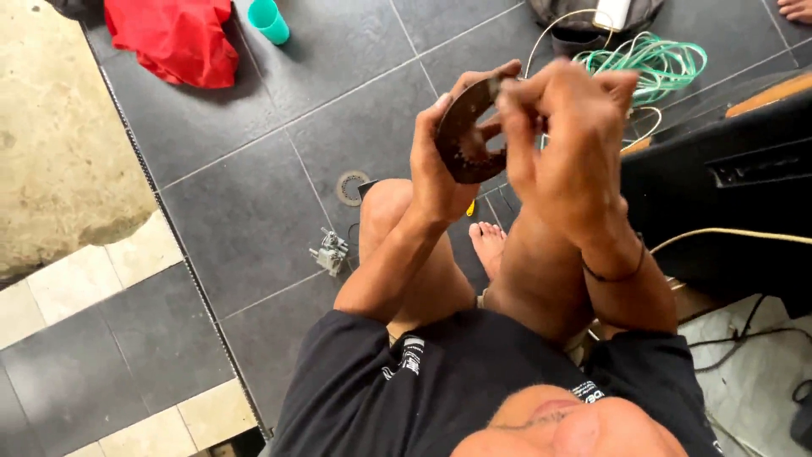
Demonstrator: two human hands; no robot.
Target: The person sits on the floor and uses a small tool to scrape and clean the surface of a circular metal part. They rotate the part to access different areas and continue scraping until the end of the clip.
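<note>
I sit on a dark tiled floor with my knees up, and both hands are raised in front of me. My left hand [440, 165] grips a dark, rusty round metal disc [463, 135] by its lower edge, holding it on edge. My right hand [568, 140] pinches the disc's upper rim with its fingertips. A thin dark band circles my right wrist. My bare foot [488, 245] shows between my knees.
A flat metal ring [351, 188] and a small metal part [331, 251] lie on the floor tiles ahead. A red cloth [179, 38] and a teal cup [269, 20] lie far left. Coiled green cable [655, 61] and a black case [719, 195] are at right.
</note>
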